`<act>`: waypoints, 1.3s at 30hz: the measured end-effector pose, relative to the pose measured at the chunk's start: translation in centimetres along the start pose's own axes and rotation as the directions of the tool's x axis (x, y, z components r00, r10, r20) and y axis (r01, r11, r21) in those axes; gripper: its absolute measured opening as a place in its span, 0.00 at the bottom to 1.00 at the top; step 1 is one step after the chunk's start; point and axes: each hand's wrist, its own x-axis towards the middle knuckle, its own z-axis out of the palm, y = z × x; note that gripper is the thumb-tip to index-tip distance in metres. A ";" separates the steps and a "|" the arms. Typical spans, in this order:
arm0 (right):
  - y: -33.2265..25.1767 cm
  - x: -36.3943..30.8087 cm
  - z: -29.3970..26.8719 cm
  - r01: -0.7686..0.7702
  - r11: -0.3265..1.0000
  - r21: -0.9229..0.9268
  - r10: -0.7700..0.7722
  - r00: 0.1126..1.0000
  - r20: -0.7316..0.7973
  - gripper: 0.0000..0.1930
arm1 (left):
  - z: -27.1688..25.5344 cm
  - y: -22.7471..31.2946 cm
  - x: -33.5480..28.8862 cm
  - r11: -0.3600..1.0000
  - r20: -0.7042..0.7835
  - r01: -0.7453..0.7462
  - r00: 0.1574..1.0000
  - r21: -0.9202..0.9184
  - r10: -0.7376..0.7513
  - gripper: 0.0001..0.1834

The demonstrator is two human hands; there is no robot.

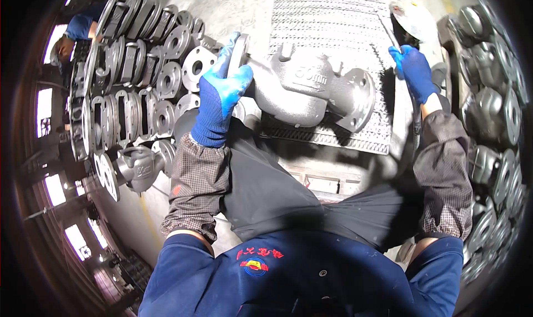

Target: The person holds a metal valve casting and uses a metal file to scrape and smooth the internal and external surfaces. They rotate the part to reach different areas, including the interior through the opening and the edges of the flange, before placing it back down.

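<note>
A grey cast-metal valve body (pixel 302 86) with a round flange at each end lies on the ribbed metal bench top in front of me. My left hand (pixel 225 81), in a blue coated glove, is closed round the rim of its left flange. The right flange (pixel 358 100), with bolt holes, faces away from that hand. Off to the right, my gloved right hand (pixel 413 70) is closed round a thin bar-like tool (pixel 388 29) that points up and to the left, apart from the valve body. The tool's exact kind is unclear.
Rows of flanged castings (pixel 133 61) are stacked at the left, with one valve body (pixel 139 167) beside my left forearm. More castings (pixel 488 111) fill the right side. A pale rounded object (pixel 413 17) sits beyond my right hand. Another person (pixel 80 31) is at the far left.
</note>
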 end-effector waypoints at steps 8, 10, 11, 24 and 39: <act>-0.3 5.0 -1.5 0.254 0.957 -0.137 -0.249 0.967 0.051 0.22 | -0.2 -2.2 -0.2 0.904 0.101 0.320 0.948 -0.284 -0.303 0.26; -3.7 1.4 -5.4 -0.160 0.948 0.275 -0.011 0.848 0.530 0.24 | -0.6 -2.0 -0.6 0.841 0.135 0.406 0.913 -0.358 -0.384 0.27; -4.6 -0.4 -7.0 -0.212 0.894 0.394 -0.063 0.812 0.580 0.25 | -0.1 -2.6 -0.6 0.788 0.150 0.423 0.904 -0.448 -0.401 0.28; 0.9 -8.7 -6.0 -0.278 0.675 0.684 0.067 0.946 0.319 0.19 | 3.1 -7.5 -0.6 0.953 0.316 0.133 0.948 -0.272 -0.042 0.30; 5.4 -0.4 -6.4 0.039 0.998 -0.047 -0.047 0.983 -0.177 0.16 | 6.6 -3.4 0.5 0.692 0.416 0.631 0.767 -0.351 -0.489 0.31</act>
